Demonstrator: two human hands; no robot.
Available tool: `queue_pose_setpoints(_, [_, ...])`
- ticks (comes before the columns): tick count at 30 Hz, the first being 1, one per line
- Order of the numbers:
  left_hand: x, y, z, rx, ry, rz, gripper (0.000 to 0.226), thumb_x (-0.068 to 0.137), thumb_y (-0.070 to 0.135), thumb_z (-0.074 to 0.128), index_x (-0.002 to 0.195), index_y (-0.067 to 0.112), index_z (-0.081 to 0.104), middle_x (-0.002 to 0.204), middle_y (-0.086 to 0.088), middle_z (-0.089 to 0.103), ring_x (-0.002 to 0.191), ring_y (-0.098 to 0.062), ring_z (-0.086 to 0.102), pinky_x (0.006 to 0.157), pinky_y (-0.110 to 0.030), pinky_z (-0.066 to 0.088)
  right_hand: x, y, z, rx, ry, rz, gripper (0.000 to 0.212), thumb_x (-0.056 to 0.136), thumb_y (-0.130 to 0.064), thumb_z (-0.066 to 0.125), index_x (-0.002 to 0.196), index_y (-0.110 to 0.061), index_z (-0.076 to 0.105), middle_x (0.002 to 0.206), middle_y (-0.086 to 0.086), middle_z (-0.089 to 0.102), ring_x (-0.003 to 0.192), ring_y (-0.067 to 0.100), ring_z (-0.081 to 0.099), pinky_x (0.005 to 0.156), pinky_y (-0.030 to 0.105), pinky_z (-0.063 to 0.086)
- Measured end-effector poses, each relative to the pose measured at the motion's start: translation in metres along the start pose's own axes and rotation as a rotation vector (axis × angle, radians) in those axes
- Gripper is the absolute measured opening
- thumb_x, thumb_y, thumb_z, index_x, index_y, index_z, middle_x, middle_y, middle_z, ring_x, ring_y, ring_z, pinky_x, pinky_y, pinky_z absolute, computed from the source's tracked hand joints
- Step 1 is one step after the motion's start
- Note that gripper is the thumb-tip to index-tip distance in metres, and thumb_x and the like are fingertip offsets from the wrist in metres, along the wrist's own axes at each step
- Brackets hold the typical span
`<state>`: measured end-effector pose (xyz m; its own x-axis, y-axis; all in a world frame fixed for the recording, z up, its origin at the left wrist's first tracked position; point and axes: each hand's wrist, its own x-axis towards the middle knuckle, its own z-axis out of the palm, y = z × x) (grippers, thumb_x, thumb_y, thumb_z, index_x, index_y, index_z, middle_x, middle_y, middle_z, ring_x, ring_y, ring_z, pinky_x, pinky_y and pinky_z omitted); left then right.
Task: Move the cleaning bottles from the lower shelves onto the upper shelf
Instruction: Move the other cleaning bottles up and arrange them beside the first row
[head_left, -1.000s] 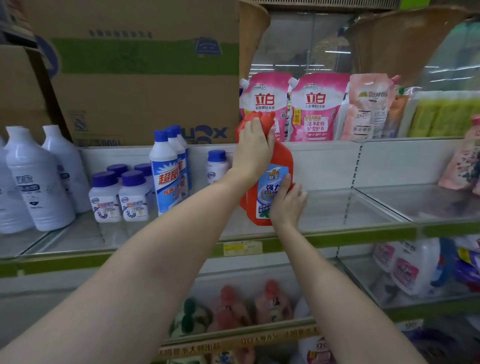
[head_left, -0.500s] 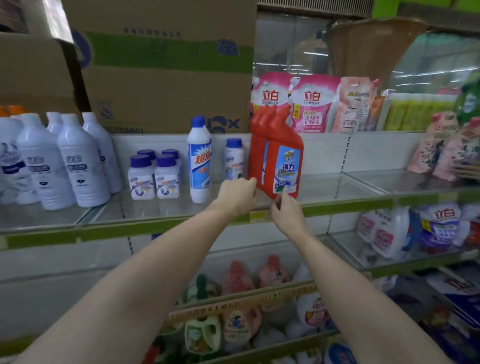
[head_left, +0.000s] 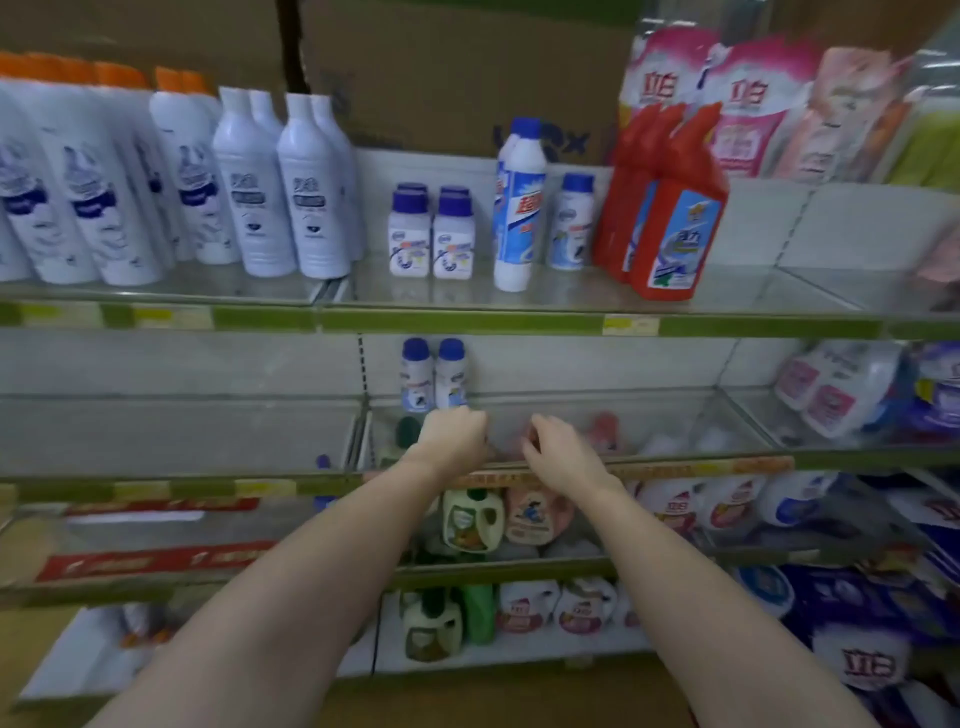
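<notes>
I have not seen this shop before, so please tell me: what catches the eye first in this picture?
First the red bottles, standing upright in a row at the right of the upper shelf, bright among white ones. Next come the two bare hands, left hand and right hand, reaching side by side to the shelf below, near two small blue-capped bottles.

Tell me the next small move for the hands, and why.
Probably reach the left hand forward onto the two small bottles on the middle shelf. Both hands look empty; the right hand hovers alongside, and the red bottles already stand above.
</notes>
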<state>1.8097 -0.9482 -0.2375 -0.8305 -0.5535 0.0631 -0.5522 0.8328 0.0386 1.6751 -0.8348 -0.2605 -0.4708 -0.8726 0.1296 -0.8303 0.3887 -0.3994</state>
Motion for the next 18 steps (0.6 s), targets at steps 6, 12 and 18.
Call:
queue_pose_setpoints(6, [-0.034,-0.042,0.039,-0.028,-0.013,-0.077,0.023,0.095,0.025,0.049,0.113,0.015,0.059,0.116,-0.010,0.062,0.112,-0.030,0.053,0.090,-0.040,0.041,-0.006,-0.024,0.053,-0.005,-0.105,-0.032,0.010,0.099,-0.026,0.053,0.098,-0.016,0.053,0.106,0.007,0.059,0.103,0.027,0.058,0.086,0.039,0.048])
queue_pose_setpoints(12, [-0.016,-0.066,0.052,-0.083,0.029,-0.171,0.022,0.095,0.022,0.048,0.113,0.013,0.058,0.116,-0.011,0.062,0.111,-0.031,0.054,0.086,-0.040,0.042,0.039,-0.027,0.080,0.106,-0.087,0.034,0.011,0.097,-0.023,0.058,0.100,-0.013,0.057,0.104,0.006,0.061,0.096,0.025,0.059,0.084,0.042,0.052])
queue_pose_setpoints(18, [0.032,-0.081,0.069,-0.179,0.040,-0.225,0.022,0.092,0.021,0.050,0.111,0.013,0.058,0.105,-0.008,0.065,0.094,-0.032,0.062,0.070,-0.035,0.044,0.105,-0.008,0.105,0.254,-0.110,0.173,0.009,0.095,-0.022,0.061,0.095,-0.015,0.055,0.090,0.002,0.061,0.084,0.024,0.059,0.073,0.035,0.047])
